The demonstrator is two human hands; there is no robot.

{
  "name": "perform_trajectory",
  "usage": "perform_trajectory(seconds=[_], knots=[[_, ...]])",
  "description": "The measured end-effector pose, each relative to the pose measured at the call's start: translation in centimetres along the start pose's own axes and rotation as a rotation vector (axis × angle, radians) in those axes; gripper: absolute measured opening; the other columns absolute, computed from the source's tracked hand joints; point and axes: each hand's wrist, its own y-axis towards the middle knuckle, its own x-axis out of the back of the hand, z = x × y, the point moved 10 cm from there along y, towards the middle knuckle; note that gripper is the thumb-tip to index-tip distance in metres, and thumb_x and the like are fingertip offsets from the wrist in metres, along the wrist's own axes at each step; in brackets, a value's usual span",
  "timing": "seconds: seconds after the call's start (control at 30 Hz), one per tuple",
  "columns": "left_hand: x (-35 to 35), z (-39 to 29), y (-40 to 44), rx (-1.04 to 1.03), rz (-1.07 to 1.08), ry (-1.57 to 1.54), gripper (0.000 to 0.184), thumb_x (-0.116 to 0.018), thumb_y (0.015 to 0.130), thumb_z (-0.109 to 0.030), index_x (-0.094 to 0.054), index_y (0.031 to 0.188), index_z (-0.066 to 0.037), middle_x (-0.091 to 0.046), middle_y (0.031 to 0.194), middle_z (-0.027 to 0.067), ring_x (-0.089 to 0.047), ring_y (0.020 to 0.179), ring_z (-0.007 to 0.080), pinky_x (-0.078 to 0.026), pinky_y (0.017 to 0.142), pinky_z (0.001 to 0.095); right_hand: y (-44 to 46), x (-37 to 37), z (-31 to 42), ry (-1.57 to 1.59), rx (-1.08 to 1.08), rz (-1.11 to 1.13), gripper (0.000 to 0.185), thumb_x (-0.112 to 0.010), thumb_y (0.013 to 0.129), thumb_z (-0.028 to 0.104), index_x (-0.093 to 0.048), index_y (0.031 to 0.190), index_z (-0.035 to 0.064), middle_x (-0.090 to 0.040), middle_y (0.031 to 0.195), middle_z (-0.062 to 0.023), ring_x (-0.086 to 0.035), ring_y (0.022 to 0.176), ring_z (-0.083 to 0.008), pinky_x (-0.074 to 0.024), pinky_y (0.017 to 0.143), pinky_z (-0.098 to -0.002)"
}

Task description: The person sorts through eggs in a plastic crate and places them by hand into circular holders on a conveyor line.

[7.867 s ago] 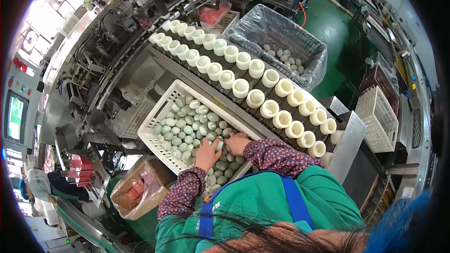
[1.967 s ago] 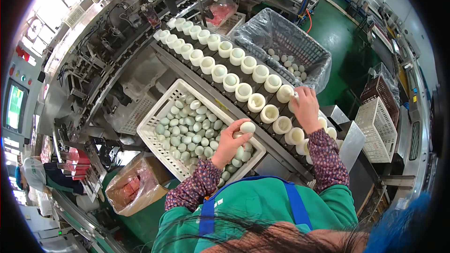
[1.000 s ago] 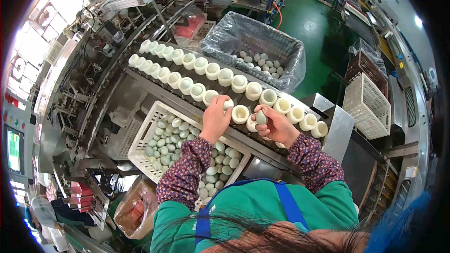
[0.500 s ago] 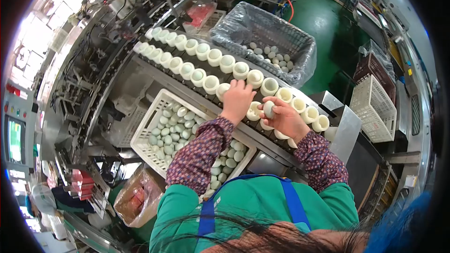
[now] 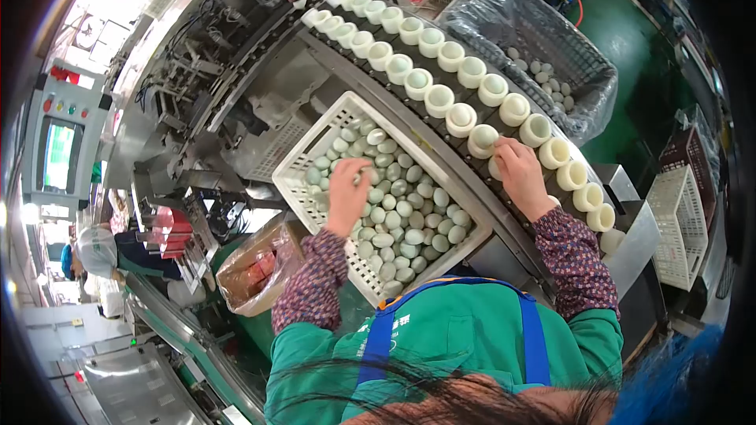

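Over the left part of a white crate [image 5: 315, 130] full of pale green eggs [image 5: 409, 208], my left hand [image 5: 349, 193] is closed, its fingers curled round a pale egg at the fingertips. At the conveyor, my right hand [image 5: 521, 175] has its fingers bent together at a cup [image 5: 496, 167] in the near row. Whatever sits between those fingertips is hidden. Two rows of round white cups [image 5: 450, 56] run along the conveyor. Many hold an egg, while several cups at the right end [image 5: 587, 197] look hollow.
Behind the conveyor stands a plastic-lined crate [image 5: 543, 39] with some eggs. White crates [image 5: 669, 228] stand at the right. A lined box [image 5: 256, 271] is left of the egg crate. The metal conveyor edge [image 5: 425, 138] runs between the egg crate and the cups.
My left hand has moved from the cups to the egg crate. My right hand has brought its egg to the near row, where it no longer shows. The view has shifted left.
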Motion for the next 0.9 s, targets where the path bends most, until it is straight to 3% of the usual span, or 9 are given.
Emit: perform_trajectory(seconds=[0.17, 0.33, 0.4, 0.47, 0.53, 0.63, 0.77, 0.83, 0.9], knots=[[6.7, 7.4, -8.2, 0.341, -0.066, 0.103, 0.015, -0.065, 0.093, -0.009, -0.069, 0.104, 0.0, -0.069, 0.094, 0.011, -0.066, 0.081, 0.0188, -0.053, 0.073, 0.0306, -0.1, -0.5, 2.7, -0.216, 0.072, 0.026, 0.023, -0.063, 0.083, 0.0, -0.06, 0.105, 0.0034, -0.062, 0.114, -0.013, -0.058, 0.115, -0.0311, -0.0458, 0.095, -0.0408], [5.2, 6.9, -10.6, 0.296, 0.039, 0.061, 0.016, -0.067, 0.09, -0.007, -0.068, 0.105, 0.0, -0.063, 0.099, 0.0131, -0.067, 0.081, 0.0199, -0.056, 0.068, 0.0297, -0.5, -2.0, 9.8, -0.005, 0.222, 0.022, 0.02, -0.064, 0.077, 0.001, -0.062, 0.097, 0.0032, -0.061, 0.103, -0.0126, -0.061, 0.094, -0.032, -0.0507, 0.08, -0.0431], [3.1, 7.8, -10.4, 0.29, 0.153, 0.091, 0.029, -0.071, 0.085, -0.008, -0.066, 0.114, -0.003, -0.061, 0.109, 0.0148, -0.066, 0.098, 0.0266, -0.056, 0.077, 0.0343, -2.7, -8.6, 11.6, 0.109, 0.134, 0.473, 0.016, -0.066, 0.08, 0.011, -0.057, 0.091, 0.0057, -0.058, 0.095, -0.0118, -0.063, 0.089, -0.0306, -0.0545, 0.073, -0.0441], [1.0, 8.3, -10.0, 0.25, 0.218, 0.137, 0.038, -0.072, 0.083, -0.009, -0.064, 0.12, -0.004, -0.06, 0.117, 0.0158, -0.063, 0.108, 0.0295, -0.055, 0.085, 0.0373, -4.5, -14.2, 13.1, 0.128, 0.241, 0.546, 0.029, -0.072, 0.08, 0.019, -0.059, 0.104, 0.0092, -0.056, 0.106, -0.0095, -0.06, 0.102, -0.0309, -0.0541, 0.077, -0.0454], [-1.9, 7.0, -9.4, 0.044, 0.335, 0.302, 0.062, -0.074, 0.078, -0.009, -0.054, 0.136, -0.011, -0.051, 0.137, 0.0163, -0.051, 0.126, 0.0349, -0.047, 0.101, 0.0431, -4.7, -18.7, 13.6, 0.074, 0.327, 0.578, 0.032, -0.073, 0.08, 0.02, -0.06, 0.108, 0.0118, -0.055, 0.113, -0.009, -0.056, 0.109, -0.0312, -0.0528, 0.081, -0.0475], [-5.3, 8.0, -8.8, 0.035, 0.513, 0.406, 0.073, -0.07, 0.075, -0.005, -0.046, 0.143, -0.015, -0.043, 0.145, 0.0154, -0.044, 0.133, 0.036, -0.04, 0.107, 0.0488, -5.6, -23.9, 13.8, 0.006, 0.414, 0.624, 0.039, -0.075, 0.078, 0.023, -0.063, 0.114, 0.0176, -0.051, 0.127, -0.0085, -0.049, 0.12, -0.0323, -0.0497, 0.089, -0.0518], [-6.8, 7.6, -7.5, -0.054, 0.537, 0.475, 0.075, -0.071, 0.073, -0.006, -0.048, 0.143, -0.02, -0.044, 0.145, 0.0118, -0.045, 0.132, 0.0327, -0.043, 0.103, 0.05, -6.3, -26.5, 13.5, -0.055, 0.42, 0.644, 0.042, -0.077, 0.077, 0.027, -0.065, 0.118, 0.0237, -0.043, 0.142, -0.0089, -0.044, 0.123, -0.0349, -0.0481, 0.092, -0.0546], [-7.4, 6.8, -6.9, -0.106, 0.518, 0.526, 0.071, -0.073, 0.072, -0.008, -0.052, 0.139, -0.02, -0.045, 0.142, 0.011, -0.048, 0.127, 0.0327, -0.047, 0.097, 0.0498, -5.6, -26.3, 13.2, -0.075, 0.445, 0.599, 0.045, -0.078, 0.076, 0.029, -0.066, 0.119, 0.0258, -0.044, 0.139, -0.0093, -0.045, 0.121, -0.0363, -0.0478, 0.092, -0.0552], [-8.4, 7.6, -6.9, -0.006, 0.636, 0.582, 0.069, -0.076, 0.072, -0.011, -0.052, 0.137, -0.019, -0.042, 0.145, 0.0139, -0.046, 0.127, 0.0354, -0.047, 0.098, 0.0505, -5.2, -26.7, 13.3, -0.072, 0.444, 0.752, 0.047, -0.079, 0.074, 0.034, -0.066, 0.119, 0.0259, -0.047, 0.134, -0.0101, -0.047, 0.12, -0.0365, -0.0466, 0.092, -0.0502]])
